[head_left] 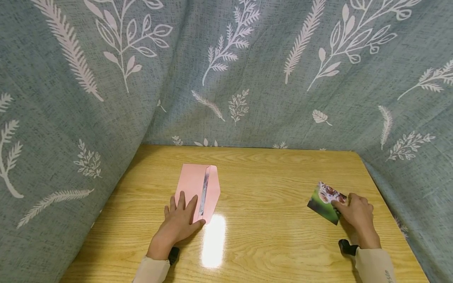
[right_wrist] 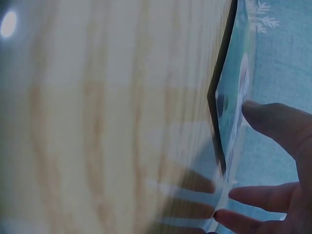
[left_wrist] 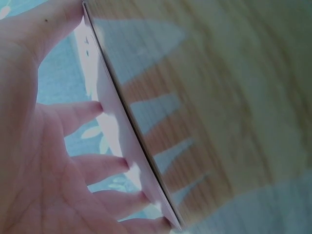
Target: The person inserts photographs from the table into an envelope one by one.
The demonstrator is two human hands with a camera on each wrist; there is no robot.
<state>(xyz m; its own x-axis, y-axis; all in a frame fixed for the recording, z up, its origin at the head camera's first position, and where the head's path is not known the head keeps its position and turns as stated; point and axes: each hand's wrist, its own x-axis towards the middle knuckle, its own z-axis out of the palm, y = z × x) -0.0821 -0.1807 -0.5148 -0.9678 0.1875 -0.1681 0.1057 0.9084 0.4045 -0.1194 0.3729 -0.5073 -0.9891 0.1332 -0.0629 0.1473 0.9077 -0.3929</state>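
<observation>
In the head view a pink envelope (head_left: 189, 177) lies on the table with its flap (head_left: 214, 188) opened out to the right. A strip of a greyish printed card (head_left: 204, 192) shows in its mouth. My left hand (head_left: 180, 220) rests on the envelope's lower part, fingers spread; the left wrist view has the fingertips (left_wrist: 117, 163) on its pale surface. Over to the right, my right hand (head_left: 357, 212) holds a photo card (head_left: 323, 202) with a tiger picture on green. The thumb (right_wrist: 273, 119) is on its face, while the other fingers are bent at its right edge.
The wooden table (head_left: 269, 184) carries a bright light reflection (head_left: 213, 241) near the left hand. A blue-grey leaf-patterned cloth (head_left: 219, 129) hangs behind the table and along both sides. Dark wrist devices (head_left: 347, 247) sit below the hands.
</observation>
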